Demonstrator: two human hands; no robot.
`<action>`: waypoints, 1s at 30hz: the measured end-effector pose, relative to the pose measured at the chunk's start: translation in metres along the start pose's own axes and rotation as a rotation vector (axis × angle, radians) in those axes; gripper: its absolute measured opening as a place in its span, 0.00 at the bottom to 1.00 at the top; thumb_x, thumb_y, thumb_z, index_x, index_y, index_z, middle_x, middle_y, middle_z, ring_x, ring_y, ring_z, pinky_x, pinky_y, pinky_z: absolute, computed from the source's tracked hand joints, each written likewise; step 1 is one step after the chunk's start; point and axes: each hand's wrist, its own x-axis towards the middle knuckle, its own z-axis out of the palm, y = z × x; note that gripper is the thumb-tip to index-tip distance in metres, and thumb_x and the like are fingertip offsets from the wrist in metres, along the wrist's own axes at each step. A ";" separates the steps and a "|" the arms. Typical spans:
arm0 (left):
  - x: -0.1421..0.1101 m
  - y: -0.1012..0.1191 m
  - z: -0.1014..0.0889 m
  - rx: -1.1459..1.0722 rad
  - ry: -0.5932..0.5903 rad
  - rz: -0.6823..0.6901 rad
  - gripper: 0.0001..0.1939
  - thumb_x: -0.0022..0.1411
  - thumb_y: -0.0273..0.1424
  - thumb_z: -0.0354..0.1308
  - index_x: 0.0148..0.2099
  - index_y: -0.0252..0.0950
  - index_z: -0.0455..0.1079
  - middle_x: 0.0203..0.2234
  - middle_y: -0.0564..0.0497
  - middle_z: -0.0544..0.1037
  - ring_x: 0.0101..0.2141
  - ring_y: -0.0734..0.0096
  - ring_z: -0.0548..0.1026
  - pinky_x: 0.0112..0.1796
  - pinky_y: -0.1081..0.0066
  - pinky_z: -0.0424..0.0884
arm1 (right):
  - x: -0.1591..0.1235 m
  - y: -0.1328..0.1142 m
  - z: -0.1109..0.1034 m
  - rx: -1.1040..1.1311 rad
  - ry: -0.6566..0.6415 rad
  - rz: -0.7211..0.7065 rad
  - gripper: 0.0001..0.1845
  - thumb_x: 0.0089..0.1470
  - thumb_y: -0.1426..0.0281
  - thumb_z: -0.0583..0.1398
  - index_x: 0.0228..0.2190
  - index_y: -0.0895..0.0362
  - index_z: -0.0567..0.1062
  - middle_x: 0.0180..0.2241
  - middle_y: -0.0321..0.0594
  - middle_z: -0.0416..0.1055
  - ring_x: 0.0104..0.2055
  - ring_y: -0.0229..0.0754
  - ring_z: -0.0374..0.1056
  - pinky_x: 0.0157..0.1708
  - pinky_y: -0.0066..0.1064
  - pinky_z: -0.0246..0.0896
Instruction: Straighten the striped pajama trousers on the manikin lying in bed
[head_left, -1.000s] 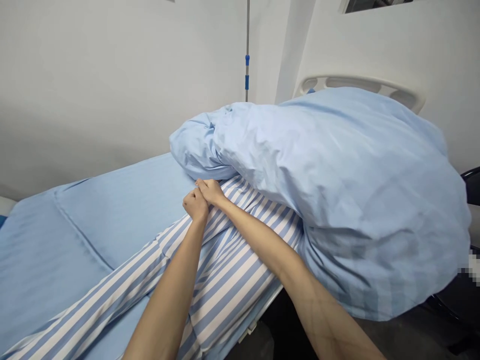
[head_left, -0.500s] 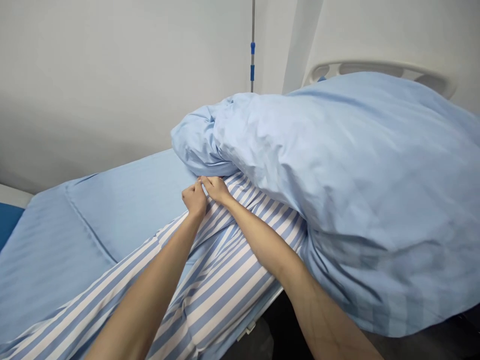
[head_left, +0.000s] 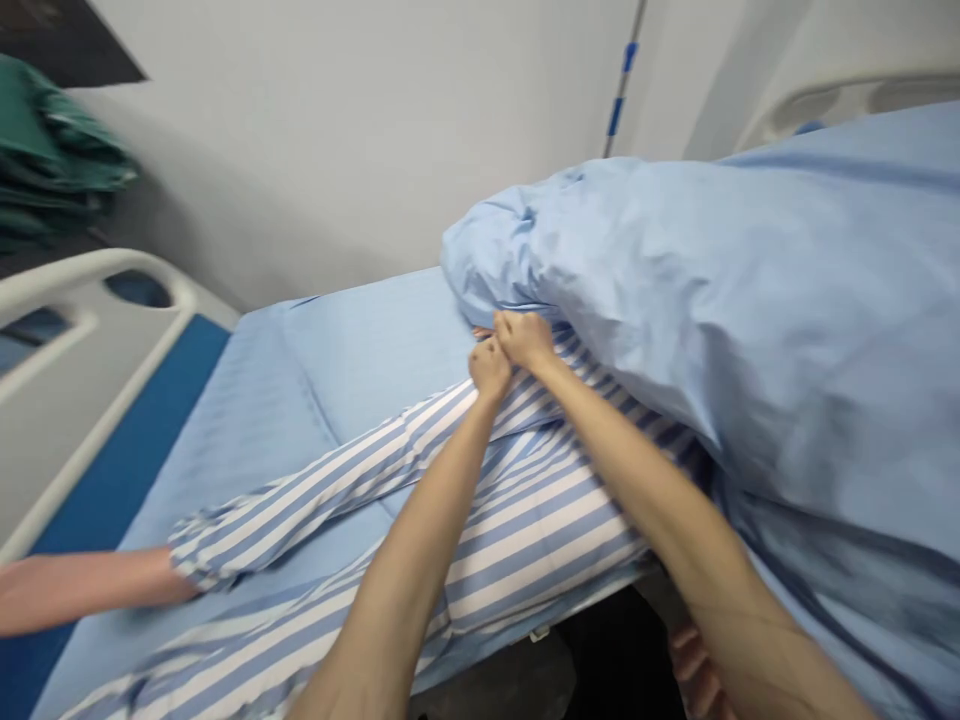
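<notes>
Both hands are closed into fists, knuckles almost together: the left hand point(head_left: 491, 368) sits just at 7 o'clock of the right hand point(head_left: 525, 338), fingers curled right in, and whatever cloth they may have hold of is hidden. Under and around them lie the striped trousers point(head_left: 540, 510), on the bed sheet point(head_left: 375, 325), one leg of them running out towards 8 o'clock and ending at a bare shin point(head_left: 105, 590). The nearest trouble looks to be the blue quilt point(head_left: 675, 290), bunched from 12 round to 4 o'clock — its folded edge comes right up to the right hand, so fingers could catch quilt along with trousers, or the bulk could slump and bury both. A small skin-coloured bit point(head_left: 481, 333) shows under that edge at 11 o'clock of the left hand; if it is a finger, a hard grip or sudden tug there could pinch it. With the fists so close, one could also knock the other loose. The trousers are creased, and cloth pinned under the body's weight could drag at the skin or strain a seam. Towards 5 o'clock, past the bed's near edge, fingers point(head_left: 694, 665) show partly behind the right forearm — a sideways shift could bump them.
</notes>
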 end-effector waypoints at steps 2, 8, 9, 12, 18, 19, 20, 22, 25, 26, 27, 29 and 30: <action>0.000 0.000 0.001 0.003 -0.017 0.012 0.23 0.69 0.35 0.42 0.24 0.36 0.67 0.27 0.43 0.77 0.33 0.67 0.71 0.36 0.68 0.60 | 0.007 0.005 -0.003 -0.037 0.023 -0.029 0.27 0.69 0.61 0.45 0.41 0.60 0.81 0.39 0.53 0.79 0.43 0.45 0.73 0.40 0.29 0.56; -0.001 -0.004 0.002 -0.169 -0.060 0.026 0.23 0.68 0.39 0.45 0.22 0.37 0.64 0.22 0.46 0.73 0.31 0.68 0.69 0.36 0.68 0.61 | 0.008 0.035 0.026 -0.057 0.010 0.128 0.32 0.70 0.61 0.41 0.40 0.62 0.82 0.41 0.60 0.78 0.41 0.48 0.72 0.36 0.33 0.52; 0.000 -0.007 -0.006 -0.184 -0.061 0.018 0.23 0.67 0.39 0.45 0.21 0.37 0.62 0.19 0.48 0.70 0.29 0.69 0.68 0.34 0.68 0.61 | 0.007 0.038 0.030 -0.060 0.012 0.135 0.32 0.70 0.61 0.42 0.40 0.62 0.82 0.40 0.60 0.78 0.40 0.49 0.72 0.36 0.33 0.52; 0.004 -0.025 -0.058 -0.141 0.010 -0.074 0.23 0.66 0.38 0.46 0.19 0.38 0.56 0.15 0.53 0.59 0.24 0.73 0.62 0.30 0.71 0.57 | 0.005 0.041 0.035 -0.062 0.024 0.126 0.30 0.69 0.62 0.44 0.40 0.61 0.83 0.39 0.60 0.78 0.39 0.49 0.72 0.35 0.35 0.51; -0.010 -0.101 -0.260 0.016 0.300 -0.145 0.22 0.61 0.38 0.48 0.17 0.39 0.52 0.11 0.56 0.55 0.18 0.75 0.56 0.24 0.71 0.54 | 0.003 0.035 0.031 -0.099 0.004 0.142 0.28 0.69 0.63 0.46 0.41 0.61 0.83 0.40 0.60 0.78 0.39 0.50 0.71 0.36 0.36 0.50; -0.018 -0.116 -0.289 0.062 0.305 -0.154 0.22 0.61 0.39 0.48 0.16 0.39 0.54 0.11 0.55 0.57 0.18 0.74 0.58 0.25 0.71 0.56 | 0.002 0.034 0.031 -0.104 0.001 0.146 0.28 0.69 0.63 0.46 0.41 0.61 0.83 0.40 0.61 0.78 0.40 0.50 0.71 0.36 0.36 0.50; -0.027 -0.130 -0.314 0.117 0.318 -0.155 0.23 0.61 0.39 0.48 0.15 0.38 0.55 0.10 0.54 0.58 0.18 0.74 0.60 0.26 0.71 0.57 | 0.001 0.033 0.031 -0.109 -0.002 0.150 0.28 0.69 0.63 0.46 0.42 0.60 0.83 0.40 0.61 0.78 0.40 0.50 0.71 0.36 0.37 0.50; -0.045 -0.158 -0.348 0.211 0.340 -0.185 0.24 0.61 0.39 0.46 0.14 0.38 0.55 0.10 0.53 0.59 0.19 0.73 0.61 0.27 0.71 0.58 | 0.000 0.031 0.030 -0.118 -0.003 0.159 0.27 0.69 0.63 0.46 0.41 0.59 0.84 0.41 0.61 0.78 0.41 0.50 0.71 0.36 0.37 0.51; -0.063 -0.192 -0.361 0.412 0.352 -0.235 0.24 0.63 0.38 0.45 0.15 0.38 0.57 0.13 0.50 0.64 0.21 0.71 0.63 0.28 0.70 0.56 | -0.002 0.029 0.024 -0.157 -0.006 0.164 0.25 0.68 0.64 0.48 0.40 0.57 0.84 0.40 0.61 0.78 0.40 0.51 0.72 0.36 0.38 0.51; -0.066 -0.199 -0.359 0.483 0.346 -0.256 0.24 0.64 0.38 0.44 0.17 0.37 0.59 0.15 0.48 0.68 0.23 0.69 0.65 0.29 0.70 0.56 | -0.003 0.025 0.021 -0.178 -0.010 0.165 0.24 0.67 0.65 0.49 0.40 0.57 0.84 0.39 0.61 0.78 0.38 0.51 0.72 0.35 0.38 0.51; -0.067 -0.203 -0.356 0.543 0.329 -0.283 0.24 0.65 0.38 0.44 0.18 0.37 0.63 0.19 0.46 0.72 0.26 0.67 0.67 0.30 0.70 0.56 | -0.004 0.019 0.018 -0.200 -0.014 0.166 0.23 0.67 0.65 0.50 0.39 0.58 0.84 0.38 0.61 0.78 0.37 0.51 0.72 0.35 0.38 0.51; -0.067 -0.205 -0.350 0.620 0.280 -0.354 0.23 0.66 0.38 0.42 0.25 0.37 0.72 0.28 0.41 0.79 0.32 0.61 0.72 0.33 0.69 0.59 | -0.011 -0.004 0.015 -0.234 -0.007 0.161 0.22 0.66 0.66 0.50 0.36 0.59 0.84 0.35 0.61 0.78 0.33 0.50 0.71 0.33 0.37 0.50; -0.066 -0.203 -0.349 0.642 0.250 -0.385 0.24 0.67 0.38 0.41 0.29 0.37 0.75 0.33 0.40 0.80 0.36 0.58 0.74 0.35 0.68 0.61 | -0.018 -0.023 0.018 -0.247 0.003 0.152 0.22 0.66 0.67 0.50 0.36 0.59 0.83 0.33 0.59 0.78 0.31 0.48 0.70 0.33 0.36 0.50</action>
